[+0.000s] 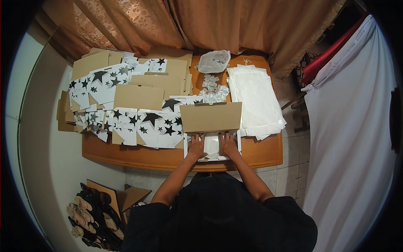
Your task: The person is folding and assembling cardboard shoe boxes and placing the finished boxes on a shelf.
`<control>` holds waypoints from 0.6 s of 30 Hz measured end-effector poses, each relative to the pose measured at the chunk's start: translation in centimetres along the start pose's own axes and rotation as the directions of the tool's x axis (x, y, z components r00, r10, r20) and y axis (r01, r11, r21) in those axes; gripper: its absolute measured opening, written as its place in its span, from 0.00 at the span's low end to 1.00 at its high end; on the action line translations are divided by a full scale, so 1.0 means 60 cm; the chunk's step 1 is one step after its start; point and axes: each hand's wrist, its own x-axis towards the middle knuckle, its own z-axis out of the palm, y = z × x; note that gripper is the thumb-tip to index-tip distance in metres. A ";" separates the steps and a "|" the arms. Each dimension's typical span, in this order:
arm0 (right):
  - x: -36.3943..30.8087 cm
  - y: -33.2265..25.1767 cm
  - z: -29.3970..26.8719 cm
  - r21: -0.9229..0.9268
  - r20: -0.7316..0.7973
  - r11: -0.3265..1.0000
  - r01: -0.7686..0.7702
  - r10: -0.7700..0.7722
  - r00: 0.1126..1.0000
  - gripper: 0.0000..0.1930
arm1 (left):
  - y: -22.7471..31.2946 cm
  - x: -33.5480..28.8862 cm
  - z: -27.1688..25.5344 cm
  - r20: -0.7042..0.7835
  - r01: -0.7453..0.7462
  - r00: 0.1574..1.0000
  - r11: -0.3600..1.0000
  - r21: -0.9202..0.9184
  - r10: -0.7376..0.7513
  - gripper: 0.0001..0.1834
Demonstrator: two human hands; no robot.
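Observation:
A cardboard box (211, 118) stands at the table's front edge with its brown lid raised at the back. White paper (212, 144) lines the inside of the box. My left hand (196, 147) lies on the paper at the box's left side, its fingers stretched out. At the right side my right hand (228, 145) rests likewise, fingers spread and pointing to the back. Neither hand holds anything that I can see. Whatever may lie under the paper is hidden.
Flat boxes with black stars (152, 119) and brown cardboard (138, 97) cover the table's left. White paper sheets (257, 98) are stacked at the right. Small white packets (215, 91) and a plastic bag (213, 61) lie behind the box. Shoes (86, 214) stand at lower left.

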 end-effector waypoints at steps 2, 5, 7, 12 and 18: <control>0.000 -0.002 0.000 -0.008 -0.004 1.000 -0.001 0.001 1.000 0.30 | -0.001 -0.002 0.006 -0.024 0.001 1.000 0.999 -0.046 -0.002 0.60; 0.002 -0.002 0.003 -0.005 -0.013 1.000 0.007 -0.007 1.000 0.27 | 0.000 -0.002 0.016 -0.070 0.007 0.997 1.000 -0.020 -0.009 0.61; 0.006 0.004 0.013 0.006 -0.022 1.000 0.013 -0.013 1.000 0.26 | 0.001 0.002 0.014 -0.077 -0.016 0.997 0.999 -0.040 0.013 0.56; -0.009 -0.010 -0.043 0.144 0.192 0.989 -0.030 0.002 0.981 0.22 | -0.006 -0.008 0.002 -0.206 -0.107 0.974 0.993 -0.051 0.095 0.31; -0.014 -0.007 -0.065 0.179 0.389 0.983 -0.043 -0.031 0.921 0.30 | -0.010 -0.009 -0.016 0.203 -0.065 0.976 0.997 -0.050 0.074 0.14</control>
